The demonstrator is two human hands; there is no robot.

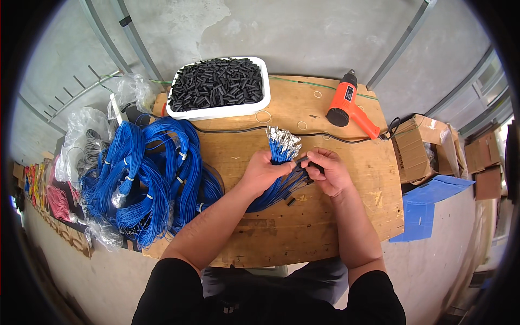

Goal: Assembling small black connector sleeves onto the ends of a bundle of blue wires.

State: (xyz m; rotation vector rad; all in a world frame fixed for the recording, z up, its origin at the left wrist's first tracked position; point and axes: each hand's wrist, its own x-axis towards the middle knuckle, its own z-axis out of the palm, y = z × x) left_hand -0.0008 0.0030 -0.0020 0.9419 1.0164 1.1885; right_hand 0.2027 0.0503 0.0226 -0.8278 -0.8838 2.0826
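Note:
My left hand [262, 172] is closed around a bundle of blue wires [279, 154] just below their ends. Pale metal terminals [284, 139] fan out above its fingers. Close on the right, my right hand [328, 172] pinches short black sleeves [313, 166], some of them lying in its palm. One sleeve meets the side of the bundle by the left thumb; whether a wire is inside it cannot be made out. Below the hands the wires run down to the left, and a few dark sleeves show on them. A loose black sleeve [291, 201] lies on the wooden table [281, 233].
A white tub [266, 97] heaped with black sleeves stands at the back. An orange heat gun [352, 107] lies back right, its black cord [233, 130] crossing the table. Coiled blue wire bundles [149, 184] fill the left side. Cardboard boxes [428, 146] stand beyond the right edge.

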